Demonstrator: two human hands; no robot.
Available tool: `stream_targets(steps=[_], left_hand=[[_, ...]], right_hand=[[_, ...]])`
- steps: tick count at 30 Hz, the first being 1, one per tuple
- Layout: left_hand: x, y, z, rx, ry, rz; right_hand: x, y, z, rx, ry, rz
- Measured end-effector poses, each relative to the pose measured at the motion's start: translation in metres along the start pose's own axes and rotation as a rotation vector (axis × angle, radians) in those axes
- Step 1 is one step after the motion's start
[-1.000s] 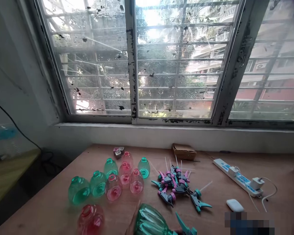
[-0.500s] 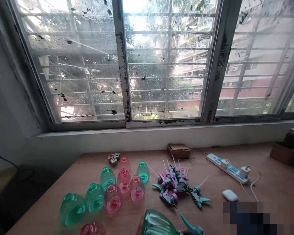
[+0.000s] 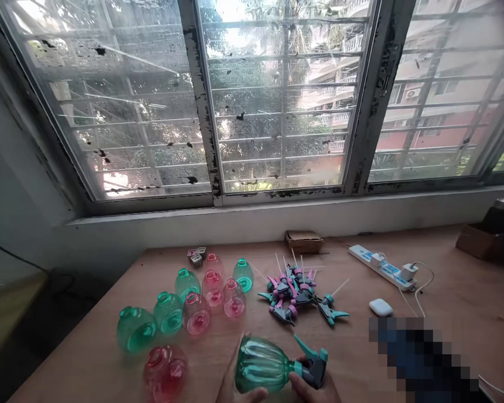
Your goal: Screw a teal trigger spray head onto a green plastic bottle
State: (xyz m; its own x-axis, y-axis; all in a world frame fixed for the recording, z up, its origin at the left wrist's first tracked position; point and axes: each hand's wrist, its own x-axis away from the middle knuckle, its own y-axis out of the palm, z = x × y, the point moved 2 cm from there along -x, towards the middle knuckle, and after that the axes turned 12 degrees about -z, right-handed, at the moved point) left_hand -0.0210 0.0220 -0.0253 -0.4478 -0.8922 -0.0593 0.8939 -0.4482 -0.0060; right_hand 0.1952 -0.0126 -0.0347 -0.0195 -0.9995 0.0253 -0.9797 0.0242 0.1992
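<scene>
A green transparent spray bottle (image 3: pixel 261 365) lies sideways above the table near the bottom middle. My left hand (image 3: pixel 232 386) wraps round its wide base end, thumb along the underside. At the neck, my right hand (image 3: pixel 315 390) grips the grey and teal trigger spray head (image 3: pixel 315 364), which sits against the bottle's mouth; how tightly it is screwed on I cannot tell. Left of my hands stands a pink bottle body (image 3: pixel 166 372). Beyond it are several more open-necked bodies, among them a green one (image 3: pixel 136 330) and a pink one (image 3: pixel 196 314).
A pile of pink, teal and grey spray heads (image 3: pixel 292 288) with thin tubes lies behind my hands. A power strip (image 3: pixel 382 267), a white case (image 3: pixel 380 307), a cardboard box (image 3: pixel 304 242) and small cubes (image 3: pixel 196 257) are on the table (image 3: pixel 101 319). A pixelated area covers the lower right.
The view has tilted downward, so the scene shifts up. The spray bottle and both my hands now show more fully, as does the nearest pink bottle body.
</scene>
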Motion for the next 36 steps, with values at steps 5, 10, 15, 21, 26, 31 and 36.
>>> stream_targets(steps=[5,10,15,21,26,31,36], left_hand=[[0.005,0.008,0.006,-0.050,-0.062,0.064],[0.008,0.013,0.028,-0.093,-0.072,0.088],[0.008,0.011,0.036,-0.077,-0.073,0.073],[0.008,0.010,0.022,-0.126,-0.047,0.087],[0.006,0.008,0.021,-0.034,0.000,0.051],[0.006,0.012,0.029,-0.060,-0.033,0.044],[0.007,0.013,0.030,-0.117,-0.029,0.074]], right_hand=[[0.000,0.000,-0.003,-0.078,-0.010,-0.006],[-0.001,-0.001,-0.001,-0.075,-0.013,-0.041],[0.000,-0.002,0.004,-0.083,-0.020,-0.098],[-0.001,-0.002,0.002,-0.075,-0.022,-0.105],[0.002,-0.001,-0.005,-0.049,-0.048,-0.121],[0.004,0.000,-0.010,-0.073,-0.046,-0.117],[0.003,0.000,-0.010,-0.074,-0.043,-0.100]])
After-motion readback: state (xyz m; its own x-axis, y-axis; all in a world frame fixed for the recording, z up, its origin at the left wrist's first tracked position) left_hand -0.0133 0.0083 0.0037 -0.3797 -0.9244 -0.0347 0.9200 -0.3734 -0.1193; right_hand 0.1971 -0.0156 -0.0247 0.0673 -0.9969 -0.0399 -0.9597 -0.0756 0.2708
